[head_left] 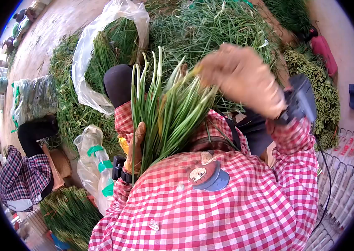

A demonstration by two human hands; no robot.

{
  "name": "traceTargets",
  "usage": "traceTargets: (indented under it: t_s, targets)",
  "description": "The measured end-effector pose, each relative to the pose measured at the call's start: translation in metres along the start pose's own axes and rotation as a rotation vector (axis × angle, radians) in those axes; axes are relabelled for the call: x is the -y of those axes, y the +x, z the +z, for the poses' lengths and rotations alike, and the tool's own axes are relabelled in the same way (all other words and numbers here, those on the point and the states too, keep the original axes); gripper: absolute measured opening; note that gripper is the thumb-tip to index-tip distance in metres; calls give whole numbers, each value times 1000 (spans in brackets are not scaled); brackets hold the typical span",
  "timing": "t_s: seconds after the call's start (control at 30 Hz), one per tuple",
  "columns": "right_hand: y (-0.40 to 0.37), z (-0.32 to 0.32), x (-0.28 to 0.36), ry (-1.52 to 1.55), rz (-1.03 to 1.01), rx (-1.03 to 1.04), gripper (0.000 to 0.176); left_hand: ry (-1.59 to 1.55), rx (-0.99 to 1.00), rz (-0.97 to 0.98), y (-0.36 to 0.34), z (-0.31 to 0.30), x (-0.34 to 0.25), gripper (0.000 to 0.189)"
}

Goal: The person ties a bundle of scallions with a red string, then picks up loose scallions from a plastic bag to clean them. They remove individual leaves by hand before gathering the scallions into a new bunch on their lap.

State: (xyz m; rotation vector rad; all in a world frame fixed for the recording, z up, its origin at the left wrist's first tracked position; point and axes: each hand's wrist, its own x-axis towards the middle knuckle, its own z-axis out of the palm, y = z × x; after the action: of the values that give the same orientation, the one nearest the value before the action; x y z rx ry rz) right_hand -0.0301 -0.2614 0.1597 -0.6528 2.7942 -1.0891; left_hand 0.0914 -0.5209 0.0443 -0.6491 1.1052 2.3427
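A bunch of chives (168, 121), long green leaves with paler stem ends pointing up and away, leans against my checked apron front. My left hand (137, 144), in a tan glove, wraps round the left side of the bunch with its thumb up. My right hand (241, 77), also in a tan glove, hovers over the upper right of the bunch, its fingertips by the pale and yellowed stem ends. Motion smears its fingers. A few thin leaves hang loose over my lap.
Loose greens (214, 31) are heaped ahead. A clear plastic bag (87, 54) of greens stands ahead-left, with a green-taped bag (91, 150) nearer. Stacked bundles (66, 213) lie lower left. White crates (346, 175) stand right. Another person (24, 171) sits at left.
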Motion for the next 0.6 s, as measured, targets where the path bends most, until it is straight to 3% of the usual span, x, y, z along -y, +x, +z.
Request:
traceTargets:
  t_s: [0.03,0.1,0.17,0.23,0.3,0.43,0.5,0.57,0.6]
  targets:
    - [7,-12,-15,246,177,39,23,35,18,18,-4,7,-4,52]
    - [19,-35,-32,302,196,-37,22,51,18,33,-7,10,-4,53]
    - [33,-49,-49,192,229,-320,12,13,-20,25,-7,7,3,53]
    - [46,-68,-132,143,70,-527,25,16,-35,15,-10,7,6,55]
    - [25,-85,-89,-602,70,-251,62,60,-23,17,-13,11,3,56]
    - [32,2,-51,-712,-49,-170,58,118,81,-31,-7,-7,6,57]
    - [16,40,-35,-426,-227,30,63,144,113,-68,-7,-8,7,60]
    - [14,65,-43,-458,-353,186,56,206,119,-44,-8,-11,9,64]
    - [22,65,-41,-213,-247,458,51,181,112,-36,-8,-9,9,64]
